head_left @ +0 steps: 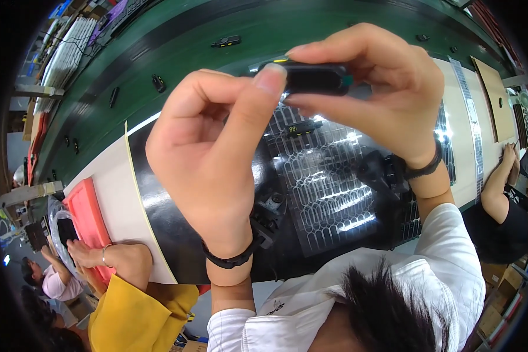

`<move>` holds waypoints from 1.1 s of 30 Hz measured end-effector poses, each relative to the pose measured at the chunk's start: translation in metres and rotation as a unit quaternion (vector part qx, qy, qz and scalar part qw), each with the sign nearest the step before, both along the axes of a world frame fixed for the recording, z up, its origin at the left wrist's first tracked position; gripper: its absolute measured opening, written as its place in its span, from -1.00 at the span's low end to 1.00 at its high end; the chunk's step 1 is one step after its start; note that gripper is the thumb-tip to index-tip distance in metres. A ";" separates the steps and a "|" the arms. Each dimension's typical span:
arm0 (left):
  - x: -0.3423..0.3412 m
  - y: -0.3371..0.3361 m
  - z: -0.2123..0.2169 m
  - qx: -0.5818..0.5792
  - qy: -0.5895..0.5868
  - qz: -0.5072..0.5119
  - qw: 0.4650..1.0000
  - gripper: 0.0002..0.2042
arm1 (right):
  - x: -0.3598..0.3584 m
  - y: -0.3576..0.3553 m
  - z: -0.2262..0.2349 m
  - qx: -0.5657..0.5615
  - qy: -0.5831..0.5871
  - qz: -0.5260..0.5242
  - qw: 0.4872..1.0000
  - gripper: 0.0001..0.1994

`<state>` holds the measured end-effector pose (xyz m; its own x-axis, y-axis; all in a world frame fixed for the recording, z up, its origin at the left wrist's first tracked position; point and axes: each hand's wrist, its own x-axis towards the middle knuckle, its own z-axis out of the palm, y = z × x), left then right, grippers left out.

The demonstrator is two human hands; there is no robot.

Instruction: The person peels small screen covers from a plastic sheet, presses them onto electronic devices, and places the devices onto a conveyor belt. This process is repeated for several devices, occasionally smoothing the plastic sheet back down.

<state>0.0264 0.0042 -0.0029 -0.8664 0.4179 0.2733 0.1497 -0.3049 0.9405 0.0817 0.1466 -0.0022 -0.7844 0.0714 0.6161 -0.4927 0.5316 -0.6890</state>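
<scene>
A small black oblong device (317, 79) with a glossy dark face is held up between my two hands, above the table. It has a yellow mark on its top edge and a teal bit at its right end. My left hand (205, 141) pinches the left end, its thumb lying on the face. Around the right end my right hand (393, 94) grips with a finger on the upper edge and the thumb along the lower one. Beneath them, a similar black device with a lit display (301, 128) lies on a clear sheet (328, 205) of oblong film pieces.
A black mat (173, 217) covers the table before me. Beyond it runs a green belt (188, 56) bearing several small black devices (226, 41). At left, a person in yellow (138, 311) works beside a red tray (88, 205). Another person's arm (498, 182) rests at far right.
</scene>
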 end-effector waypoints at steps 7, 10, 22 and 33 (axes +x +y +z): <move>0.000 0.004 -0.003 -0.133 0.103 0.074 0.983 -0.91 | 0.000 0.004 -0.004 0.039 0.004 -0.008 0.999 -0.70; -0.008 0.004 -0.010 -0.214 0.132 0.086 0.964 -0.91 | -0.001 0.008 -0.006 0.094 -0.020 -0.016 0.995 -0.70; -0.036 0.006 -0.032 -0.164 -0.009 -0.070 0.984 -0.90 | -0.024 0.015 -0.028 -0.161 -0.235 0.079 0.955 -0.82; -0.078 0.048 -0.083 -0.267 -0.084 -0.080 0.957 -0.78 | -0.014 0.077 -0.059 0.020 -0.349 -0.058 0.935 -0.65</move>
